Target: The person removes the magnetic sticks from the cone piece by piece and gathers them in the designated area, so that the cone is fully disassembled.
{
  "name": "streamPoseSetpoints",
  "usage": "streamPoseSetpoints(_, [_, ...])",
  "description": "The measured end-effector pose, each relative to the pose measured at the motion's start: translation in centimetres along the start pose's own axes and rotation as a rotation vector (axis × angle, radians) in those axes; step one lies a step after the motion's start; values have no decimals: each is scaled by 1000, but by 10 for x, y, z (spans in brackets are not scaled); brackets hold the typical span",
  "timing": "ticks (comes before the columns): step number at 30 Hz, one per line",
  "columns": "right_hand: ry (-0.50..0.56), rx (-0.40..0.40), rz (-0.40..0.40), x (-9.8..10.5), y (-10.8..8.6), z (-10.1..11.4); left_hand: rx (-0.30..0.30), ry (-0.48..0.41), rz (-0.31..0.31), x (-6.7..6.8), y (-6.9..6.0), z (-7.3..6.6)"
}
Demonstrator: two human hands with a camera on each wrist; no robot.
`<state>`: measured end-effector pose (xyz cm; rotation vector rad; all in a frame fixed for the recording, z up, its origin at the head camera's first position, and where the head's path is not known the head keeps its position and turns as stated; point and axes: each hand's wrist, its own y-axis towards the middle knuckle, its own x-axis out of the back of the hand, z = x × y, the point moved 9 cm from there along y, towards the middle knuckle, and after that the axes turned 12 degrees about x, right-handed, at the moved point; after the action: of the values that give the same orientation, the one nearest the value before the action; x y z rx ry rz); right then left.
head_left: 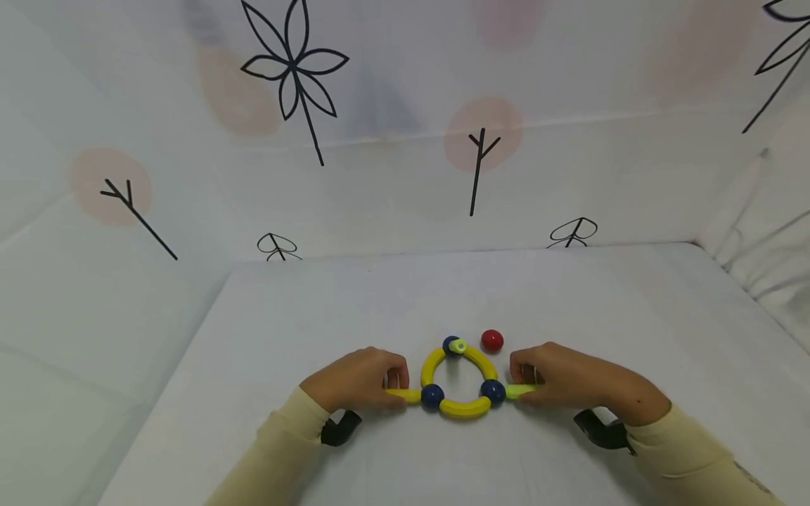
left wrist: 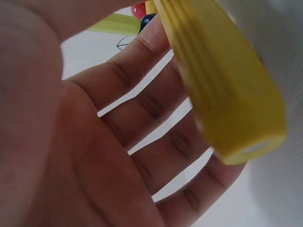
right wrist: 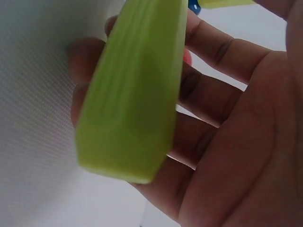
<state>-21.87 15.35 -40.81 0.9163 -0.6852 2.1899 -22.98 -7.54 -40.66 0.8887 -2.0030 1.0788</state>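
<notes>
On the table lies a ring of curved yellow pieces (head_left: 465, 409) joined by dark blue balls (head_left: 432, 397). My left hand (head_left: 357, 383) pinches a yellow stick (head_left: 410, 396) that touches the ring's left ball; its ridged body (left wrist: 227, 85) fills much of the left wrist view. My right hand (head_left: 563, 376) pinches a light green stick (head_left: 515, 391) against the right ball, its wide end (right wrist: 132, 104) large in the right wrist view. At the ring's top, another light green stick (head_left: 458, 346) points up from a blue ball.
A red ball (head_left: 491, 341) lies just behind the ring, to the right of its top. The white table (head_left: 304, 302) extends back to a white cloth backdrop (head_left: 392, 197) with printed flowers and twigs.
</notes>
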Motion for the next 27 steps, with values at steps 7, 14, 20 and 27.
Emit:
streamPoseSetpoints(7, [19, -9, -5, 1, 0, -3, 0, -1, 13, 2, 1, -3])
streamPoseSetpoints(14, [29, 8, -16, 4, 0, -3, -5, 16, 4, 7, 2, -8])
streamPoseSetpoints(20, [31, 40, -46, 9, 0, 5, -5, 26, -31, 10, 3, -8])
streamPoseSetpoints(27, [-18, 200, -230, 38, 9, 41, -1, -36, -188, 26, 10, -13])
